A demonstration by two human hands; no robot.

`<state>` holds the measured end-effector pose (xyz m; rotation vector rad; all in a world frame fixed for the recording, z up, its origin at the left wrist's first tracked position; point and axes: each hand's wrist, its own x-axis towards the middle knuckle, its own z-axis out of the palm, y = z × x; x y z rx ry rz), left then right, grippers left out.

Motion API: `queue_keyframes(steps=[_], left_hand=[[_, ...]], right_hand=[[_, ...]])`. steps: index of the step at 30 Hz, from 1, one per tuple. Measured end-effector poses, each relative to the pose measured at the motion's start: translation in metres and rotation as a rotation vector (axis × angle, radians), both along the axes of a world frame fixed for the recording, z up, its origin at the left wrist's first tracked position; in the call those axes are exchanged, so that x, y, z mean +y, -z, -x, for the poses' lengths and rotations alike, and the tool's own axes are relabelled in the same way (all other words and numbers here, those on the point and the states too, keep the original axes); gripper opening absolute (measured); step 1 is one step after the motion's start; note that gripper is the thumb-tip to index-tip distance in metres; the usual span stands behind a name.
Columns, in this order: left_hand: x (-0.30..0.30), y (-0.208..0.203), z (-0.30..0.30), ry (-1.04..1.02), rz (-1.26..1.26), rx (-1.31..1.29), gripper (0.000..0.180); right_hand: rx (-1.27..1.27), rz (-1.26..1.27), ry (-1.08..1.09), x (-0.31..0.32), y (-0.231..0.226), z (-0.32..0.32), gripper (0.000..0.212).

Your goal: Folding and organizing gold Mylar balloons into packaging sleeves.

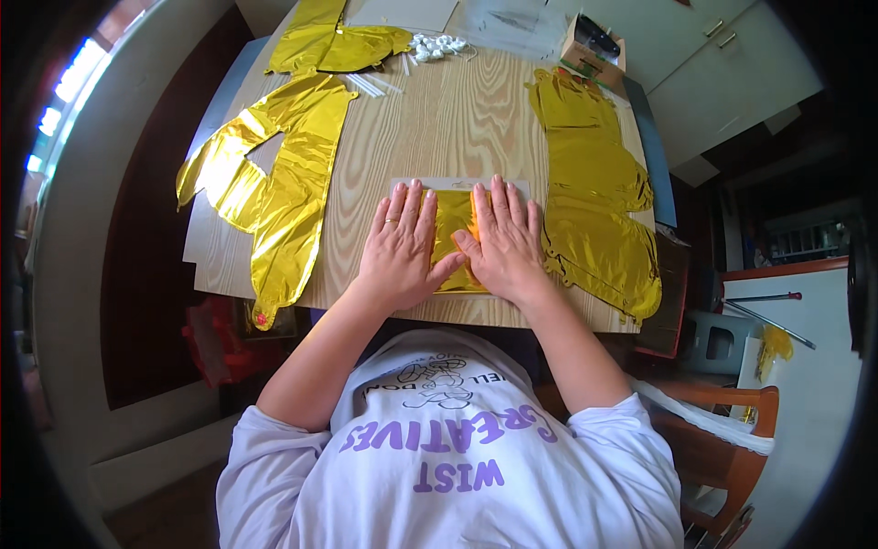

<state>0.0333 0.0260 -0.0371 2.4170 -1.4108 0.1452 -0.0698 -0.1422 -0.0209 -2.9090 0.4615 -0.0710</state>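
Note:
Both of my hands lie flat on a small rectangular packet of folded gold foil near the table's front edge. My left hand presses on its left side, fingers stretched out and a ring on one of them. Over the right side rests my right hand, fingers also extended. The two thumbs point toward each other across the foil. A pale, flat strip shows beyond the foil's far edge; I cannot tell if it is a bag or a card. An orange patch peeks out beside my right fingers.
Flat gold foil balloons spread along the left, and a stack of them lies at right. Farther back are white straws, small white pieces, clear plastic sheets and a cardboard box. A wooden chair stands right.

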Motion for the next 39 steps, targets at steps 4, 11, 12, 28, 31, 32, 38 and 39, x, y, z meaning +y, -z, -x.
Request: queue_keyframes(steps=[4, 11, 12, 28, 31, 32, 38, 39], left_hand=[[-0.002, -0.009, -0.001, -0.002, -0.062, 0.006, 0.095], [0.003, -0.017, -0.007, 0.023, 0.246, 0.229, 0.09], [0.005, -0.02, -0.01, 0.01, 0.298, 0.323, 0.087], [0.0, -0.017, -0.01, 0.017, 0.036, 0.095, 0.082], [-0.002, -0.014, -0.007, 0.02, -0.009, 0.072, 0.089], [-0.002, -0.01, -0.006, 0.007, -0.02, 0.064, 0.09], [-0.004, -0.02, -0.004, 0.012, -0.068, 0.08, 0.092], [-0.003, -0.023, -0.004, 0.004, -0.08, 0.093, 0.092]], right_hand=[[0.022, 0.003, 0.01, 0.0, -0.007, -0.001, 0.078], [-0.126, -0.264, -0.02, -0.02, -0.02, 0.005, 0.077], [-0.196, -0.351, -0.026, -0.025, -0.025, 0.006, 0.077], [-0.026, -0.024, -0.079, -0.013, -0.009, 0.002, 0.077], [-0.027, -0.028, -0.078, -0.015, -0.009, 0.002, 0.077], [-0.029, -0.016, -0.083, -0.014, -0.008, 0.003, 0.078], [0.024, -0.096, -0.145, -0.027, -0.022, 0.004, 0.078], [0.091, -0.153, -0.172, -0.034, -0.034, -0.001, 0.078]])
